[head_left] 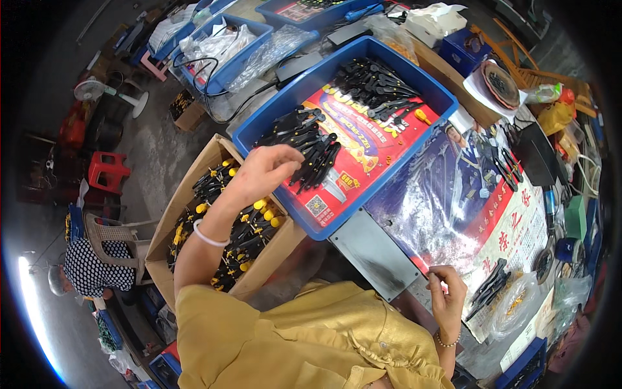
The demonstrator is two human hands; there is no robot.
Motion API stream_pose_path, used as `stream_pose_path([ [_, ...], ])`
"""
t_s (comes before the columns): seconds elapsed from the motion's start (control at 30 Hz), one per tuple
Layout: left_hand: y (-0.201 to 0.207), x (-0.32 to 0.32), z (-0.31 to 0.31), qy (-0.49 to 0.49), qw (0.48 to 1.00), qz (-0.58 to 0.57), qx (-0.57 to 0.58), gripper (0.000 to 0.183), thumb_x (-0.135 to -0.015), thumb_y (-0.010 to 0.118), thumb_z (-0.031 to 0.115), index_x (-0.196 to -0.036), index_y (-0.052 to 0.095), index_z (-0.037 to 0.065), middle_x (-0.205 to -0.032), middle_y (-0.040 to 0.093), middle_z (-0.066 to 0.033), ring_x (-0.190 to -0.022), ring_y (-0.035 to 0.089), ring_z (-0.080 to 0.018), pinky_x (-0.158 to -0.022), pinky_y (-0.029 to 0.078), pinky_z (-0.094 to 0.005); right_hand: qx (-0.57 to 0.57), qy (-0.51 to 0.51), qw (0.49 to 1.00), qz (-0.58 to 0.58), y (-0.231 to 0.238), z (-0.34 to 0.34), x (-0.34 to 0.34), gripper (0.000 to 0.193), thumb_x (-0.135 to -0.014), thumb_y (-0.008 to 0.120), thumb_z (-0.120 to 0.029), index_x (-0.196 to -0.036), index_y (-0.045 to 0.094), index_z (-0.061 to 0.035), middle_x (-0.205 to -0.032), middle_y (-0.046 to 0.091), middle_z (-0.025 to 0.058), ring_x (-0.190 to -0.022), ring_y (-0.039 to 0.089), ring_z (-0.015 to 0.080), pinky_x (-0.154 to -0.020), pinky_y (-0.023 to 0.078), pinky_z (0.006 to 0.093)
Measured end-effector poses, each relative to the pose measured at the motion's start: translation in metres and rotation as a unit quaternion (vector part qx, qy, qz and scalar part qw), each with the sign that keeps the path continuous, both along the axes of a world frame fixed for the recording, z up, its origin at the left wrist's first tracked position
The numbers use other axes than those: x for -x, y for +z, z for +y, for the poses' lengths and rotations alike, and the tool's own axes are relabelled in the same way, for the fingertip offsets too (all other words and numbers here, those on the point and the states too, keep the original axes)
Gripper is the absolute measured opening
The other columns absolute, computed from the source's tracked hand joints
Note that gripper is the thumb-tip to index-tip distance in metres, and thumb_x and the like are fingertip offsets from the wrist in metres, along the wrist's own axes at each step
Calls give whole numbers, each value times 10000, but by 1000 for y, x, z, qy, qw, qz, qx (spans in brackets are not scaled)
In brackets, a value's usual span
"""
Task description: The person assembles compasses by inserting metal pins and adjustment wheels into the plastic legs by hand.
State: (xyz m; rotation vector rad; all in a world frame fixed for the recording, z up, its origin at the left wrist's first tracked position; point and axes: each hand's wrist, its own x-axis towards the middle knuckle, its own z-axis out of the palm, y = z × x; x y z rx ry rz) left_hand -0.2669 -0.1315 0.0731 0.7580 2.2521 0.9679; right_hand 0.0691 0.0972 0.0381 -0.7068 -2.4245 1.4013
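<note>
My left hand point(267, 171) reaches over the near left rim of a blue tray point(402, 170), its fingers loosely bent and nothing visible in them. Just beyond the fingertips lies a heap of slim black jointed tools point(316, 152), perhaps small pliers. Another heap of black tools point(379, 84) is at the tray's far end, beside a small yellow piece point(422, 117). At the table's near edge my right hand point(447, 293) is closed in a pinch; what is between the fingertips, if anything, is too small to name.
Left of the tray stands a cardboard box point(275, 249) full of black tools with yellow ends. On the table's right lie loose black tools point(490, 283) and a clear plastic bag point(515, 305). More blue trays point(241, 58) sit behind. Another person point(97, 269) sits far left.
</note>
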Motion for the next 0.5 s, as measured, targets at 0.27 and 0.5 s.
stream_pose_path([
  [0.27, -5, 30, 62, -134, 987, 88, 7, 192, -814, 569, 103, -952, 635, -13, -798, 659, -106, -707, 615, -139, -666, 486, -273, -50, 96, 993, -34, 4, -22, 34, 88, -805, 574, 5, -890, 595, 16, -808, 607, 125, -691, 601, 245, -638, 467, 309],
  [0.5, -31, 50, 159, -242, 947, 203, -53, 189, -786, 562, 113, -909, 649, -1, -823, 665, -163, -783, 654, -277, -713, 504, -354, -40, 144, 986, -78, -5, -25, 31, 132, -830, 582, -75, -938, 597, 0, -831, 608, 148, -755, 610, 292, -669, 472, 347],
])
